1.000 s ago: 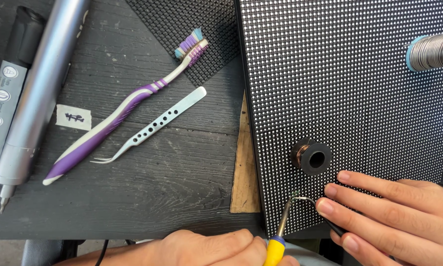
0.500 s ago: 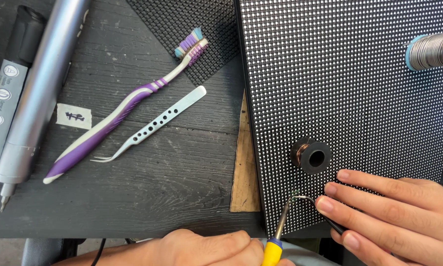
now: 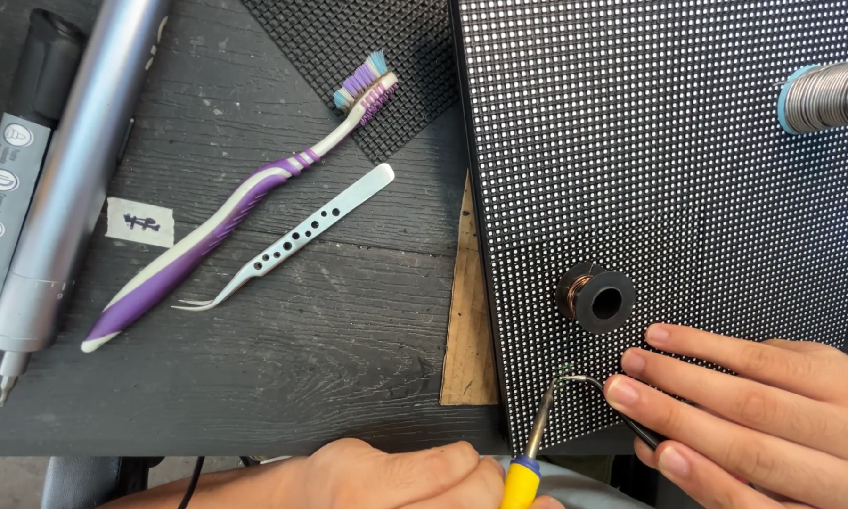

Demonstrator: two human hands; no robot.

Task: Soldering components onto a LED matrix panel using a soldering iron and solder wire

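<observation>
Left hand (image 3: 386, 476) clamped soldering iron (image 3: 535, 441), tip up-right, meeting wire (image 3: 589, 381) pinched in right hand (image 3: 754, 405) over LED panel (image 3: 669, 160)

Soldering iron (image 3: 521, 471) handle cut off at the bottom edge, solder spool (image 3: 827, 94) at the right, tip contact indistinct.
</observation>
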